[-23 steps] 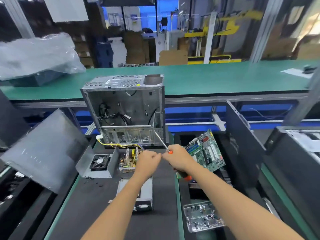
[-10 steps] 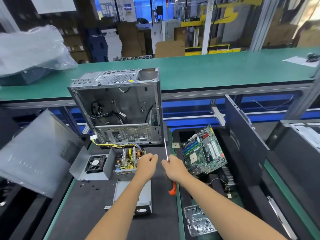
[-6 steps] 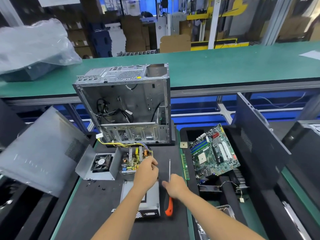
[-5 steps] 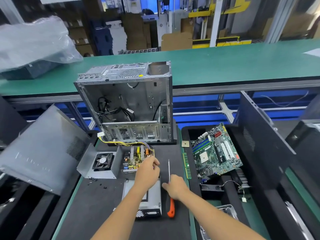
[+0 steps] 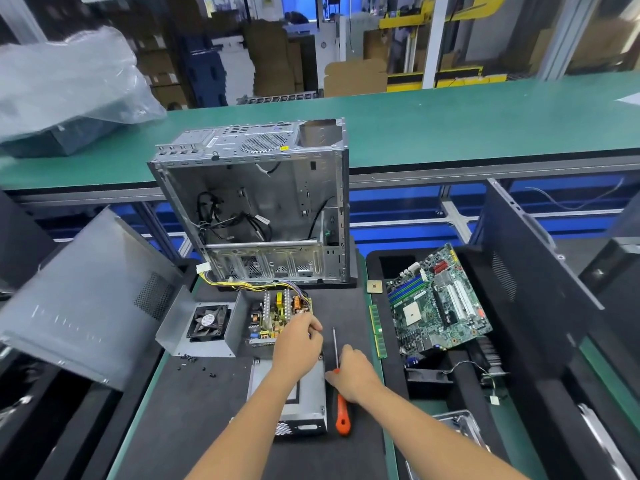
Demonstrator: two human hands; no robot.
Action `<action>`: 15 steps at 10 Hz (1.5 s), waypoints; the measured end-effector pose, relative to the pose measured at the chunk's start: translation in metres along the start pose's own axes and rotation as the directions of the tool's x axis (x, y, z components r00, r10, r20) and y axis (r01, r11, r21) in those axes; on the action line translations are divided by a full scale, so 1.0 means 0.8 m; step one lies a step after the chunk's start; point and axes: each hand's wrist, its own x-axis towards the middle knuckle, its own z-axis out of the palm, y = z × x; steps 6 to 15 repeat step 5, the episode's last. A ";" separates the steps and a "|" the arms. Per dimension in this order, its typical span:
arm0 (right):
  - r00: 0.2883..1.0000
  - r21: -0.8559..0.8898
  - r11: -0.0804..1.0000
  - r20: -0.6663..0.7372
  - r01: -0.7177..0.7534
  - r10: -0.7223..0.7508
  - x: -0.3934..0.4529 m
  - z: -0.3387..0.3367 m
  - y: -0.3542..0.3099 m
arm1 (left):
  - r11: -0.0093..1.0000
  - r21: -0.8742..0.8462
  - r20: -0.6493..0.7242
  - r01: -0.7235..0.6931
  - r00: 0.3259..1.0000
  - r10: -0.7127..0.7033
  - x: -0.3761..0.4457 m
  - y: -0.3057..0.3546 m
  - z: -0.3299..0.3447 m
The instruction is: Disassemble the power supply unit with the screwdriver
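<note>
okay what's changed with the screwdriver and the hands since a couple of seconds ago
The right hand has lowered the screwdriver from the computer case flat onto the black mat, fingers resting on it. The left hand has moved to the power supply board. Case, fan housing and motherboard stayed put.

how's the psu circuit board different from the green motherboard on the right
The PSU circuit board is smaller, crowded with tall yellow and orange components, and trails yellow wires; the motherboard is larger, flatter, with blue and white slots. The PSU board lies on the black mat beside its fan housing, with the left hand at its edge; the motherboard leans tilted in a black tray, untouched. Both are bare, out of the case.
</note>
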 end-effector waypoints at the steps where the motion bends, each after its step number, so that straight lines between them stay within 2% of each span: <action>1: 1.000 0.010 1.000 0.001 0.004 -0.004 -0.001 -0.001 0.001 | 1.000 0.002 -0.010 0.000 1.000 0.000 0.000 -0.001 0.001; 3: 0.999 0.038 0.998 0.005 0.044 -0.044 -0.010 -0.007 0.009 | 1.000 -0.020 -0.007 0.008 1.000 -0.008 -0.002 -0.001 0.003; 4: 0.998 0.052 0.996 -0.002 0.069 -0.069 -0.019 -0.015 0.013 | 0.996 -0.085 -0.022 0.004 1.000 -0.006 -0.007 0.003 -0.001; 5: 0.992 0.121 0.985 -0.056 0.122 -0.116 -0.031 -0.024 0.023 | 0.980 -0.189 -0.068 -0.059 0.997 0.047 -0.027 0.015 -0.004; 15: 0.992 0.121 0.985 -0.056 0.122 -0.116 -0.031 -0.024 0.023 | 0.980 -0.189 -0.068 -0.059 0.997 0.047 -0.027 0.015 -0.004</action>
